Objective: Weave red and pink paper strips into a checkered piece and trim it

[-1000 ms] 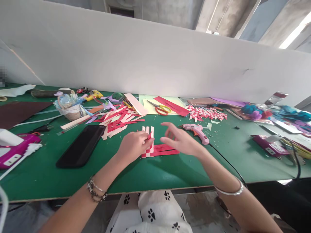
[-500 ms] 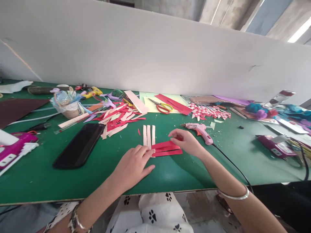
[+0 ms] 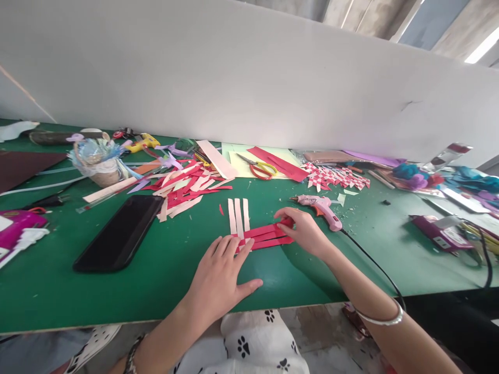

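Note:
Three pale pink strips stand side by side on the green table, crossed at their lower part by red strips running to the right. My left hand lies over the crossing with its fingers spread, fingertips pressing on the strips. At the far end of the red strips, my right hand pinches the upper red strip between thumb and fingers. Part of the crossing is hidden under my left hand.
A pink glue gun lies right of my right hand, its cord trailing down. A black phone, loose strips, scissors and woven pieces lie around. The table's front edge is near.
My left hand has spread its thumb outward and its fingers reach further over the red strips. The red strips have shifted slightly left, and my right hand now grips the upper one's end.

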`<state>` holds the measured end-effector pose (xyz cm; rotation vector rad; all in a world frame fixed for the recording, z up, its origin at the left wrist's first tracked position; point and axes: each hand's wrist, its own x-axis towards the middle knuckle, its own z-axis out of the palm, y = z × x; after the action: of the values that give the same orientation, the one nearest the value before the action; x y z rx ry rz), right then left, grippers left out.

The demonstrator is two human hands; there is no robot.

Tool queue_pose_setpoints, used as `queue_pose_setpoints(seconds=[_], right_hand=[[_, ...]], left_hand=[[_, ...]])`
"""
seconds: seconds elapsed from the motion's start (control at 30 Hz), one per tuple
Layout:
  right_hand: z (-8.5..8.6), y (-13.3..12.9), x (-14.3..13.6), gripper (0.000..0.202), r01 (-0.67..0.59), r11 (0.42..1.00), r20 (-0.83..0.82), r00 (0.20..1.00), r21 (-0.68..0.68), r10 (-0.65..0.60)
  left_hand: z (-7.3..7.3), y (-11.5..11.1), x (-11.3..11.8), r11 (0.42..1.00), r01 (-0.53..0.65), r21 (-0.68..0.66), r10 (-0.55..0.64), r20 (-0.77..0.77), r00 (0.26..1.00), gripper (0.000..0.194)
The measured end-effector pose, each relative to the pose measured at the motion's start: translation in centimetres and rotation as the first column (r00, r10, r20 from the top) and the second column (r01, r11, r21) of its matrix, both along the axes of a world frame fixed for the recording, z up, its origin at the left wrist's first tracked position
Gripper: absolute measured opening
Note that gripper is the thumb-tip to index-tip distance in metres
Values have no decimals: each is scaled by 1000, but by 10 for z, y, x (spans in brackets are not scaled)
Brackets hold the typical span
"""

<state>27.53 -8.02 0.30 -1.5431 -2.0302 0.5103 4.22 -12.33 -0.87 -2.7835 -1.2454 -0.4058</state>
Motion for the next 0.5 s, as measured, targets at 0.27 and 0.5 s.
queue_pose_setpoints(seconds=[0.27, 0.5], right_hand=[[-3, -1, 3, 14, 24, 1000, 64, 998, 11, -24], [-8, 0, 4, 15, 24, 1000, 113, 993, 14, -26]], left_hand=[[-4, 0, 4, 1000, -13, 1, 13, 34, 999, 68], [0, 0, 4, 1000, -21, -1, 21, -10, 1000, 66]])
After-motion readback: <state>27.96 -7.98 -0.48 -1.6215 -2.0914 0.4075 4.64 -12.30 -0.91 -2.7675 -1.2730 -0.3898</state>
